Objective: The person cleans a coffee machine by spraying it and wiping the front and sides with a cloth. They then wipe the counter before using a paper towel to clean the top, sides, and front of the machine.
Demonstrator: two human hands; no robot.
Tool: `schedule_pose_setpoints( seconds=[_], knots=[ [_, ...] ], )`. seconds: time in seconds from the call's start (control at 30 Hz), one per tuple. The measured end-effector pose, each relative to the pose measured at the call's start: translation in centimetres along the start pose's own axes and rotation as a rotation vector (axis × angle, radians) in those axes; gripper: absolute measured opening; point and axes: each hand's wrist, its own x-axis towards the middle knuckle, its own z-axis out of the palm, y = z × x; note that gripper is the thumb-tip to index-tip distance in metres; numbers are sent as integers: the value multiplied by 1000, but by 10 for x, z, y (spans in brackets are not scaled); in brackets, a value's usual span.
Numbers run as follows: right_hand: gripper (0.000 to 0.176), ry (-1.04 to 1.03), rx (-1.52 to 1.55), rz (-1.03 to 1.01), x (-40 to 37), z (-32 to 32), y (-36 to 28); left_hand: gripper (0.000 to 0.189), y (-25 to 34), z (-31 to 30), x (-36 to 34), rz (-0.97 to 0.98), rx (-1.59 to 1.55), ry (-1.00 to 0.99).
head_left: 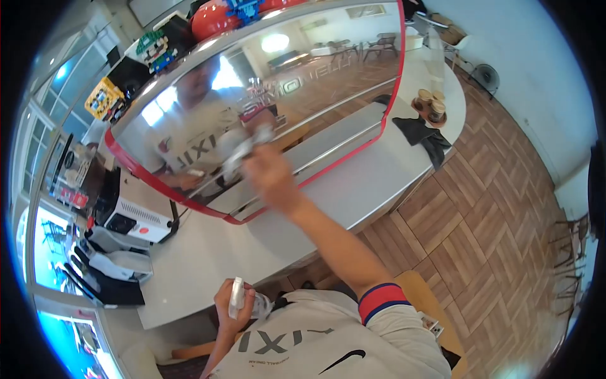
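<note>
My right hand (273,180) is raised in front of a large shiny panel with a red edge (341,76), which stands on a white counter. Its fingers are closed on a white cloth (238,155), blurred by motion, at the panel's surface; the cloth could be a paper wipe. Low near my waist, my left hand (228,308) is wrapped around a spray bottle (259,307) with a white trigger head and a clear body. The panel mirrors my shirt, my arm and the room behind me.
The white counter (385,180) runs under the panel. A grinder-like machine (136,211) and dark and grey containers (117,265) stand to the left. Toy-brick figures (154,50) sit on top. A dark cloth (426,139) and small jars (430,104) are at the right; a fan (485,79) stands beyond.
</note>
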Motion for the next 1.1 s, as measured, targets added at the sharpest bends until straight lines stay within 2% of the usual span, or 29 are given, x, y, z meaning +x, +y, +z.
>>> schedule_pose_setpoints(
  seconds=[0.03, 0.07, 0.1, 0.13, 0.23, 0.3, 0.33, 0.37, 0.4, 0.47, 0.5, 0.57, 0.67, 0.7, 0.73, 0.8, 0.83, 0.9, 0.97, 1.0, 1.07, 1.1],
  knots=[
    [19, 214, -164, 11, 9, -19, 24, 14, -2, -1, -1, -9, -13, -16],
    [20, 278, -222, 161, 23, -52, 39, 15, -4, -1, -3, 8, -32, -21],
    [22, 366, -269, 423, 40, -81, 51, 15, -6, -2, -4, 1, -42, -25],
    [34, 513, -279, 671, 43, -99, 79, 14, -7, -3, -5, -7, -51, -35],
    [35, 584, -327, 591, 46, -88, 82, 13, -16, 0, -5, -24, -81, -95],
    [30, 395, -322, 396, 26, -47, 39, 11, -17, 8, 3, 15, -96, -150],
    [27, 288, -155, 287, 9, -23, 24, 10, -16, 14, 8, -2, -102, -186],
    [28, 139, 117, 295, 0, -15, -7, 10, -13, 21, 15, 17, -111, -186],
    [27, -123, 250, 444, -12, -26, -33, 10, -11, 29, 21, 52, -132, -227],
    [33, -158, 653, 840, -14, -73, -46, 10, -8, 44, 42, 114, -163, -251],
    [33, -170, 640, 820, 9, -104, -38, 11, -4, 56, 52, 130, -185, -260],
    [38, -200, 1011, 1163, 45, -165, -23, 12, 15, 79, 63, 126, -182, -307],
    [47, -233, 1048, 1233, 35, -207, 20, 8, 54, 122, 91, 154, -230, -300],
    [38, -212, 1119, 1219, 29, -232, 21, 11, 61, 136, 101, 142, -239, -320],
    [38, -222, 1113, 1215, 14, -252, 29, 11, 70, 154, 112, 146, -246, -312],
    [26, 58, 1431, 1191, -27, -284, 41, 18, 95, 190, 129, -82, -561, -302],
    [26, 66, 1418, 1219, -37, -296, 39, 22, 116, 202, 143, -97, -626, -376],
    [17, 355, 1246, 1280, -50, -317, 38, 25, 153, 230, 173, -120, -701, -469],
    [16, 415, 1158, 1293, -66, -336, 41, 31, 180, 264, 187, -45, -876, -535],
    [15, 463, 1085, 1285, -77, -346, 42, 31, 194, 281, 189, -63, -886, -555],
    [16, 500, 954, 1258, -96, -369, 46, 35, 222, 317, 195, 30, -935, -623],
    [16, 494, 764, 1222, -101, -384, 46, 34, 233, 337, 197, -49, -905, -703]
  ],
)
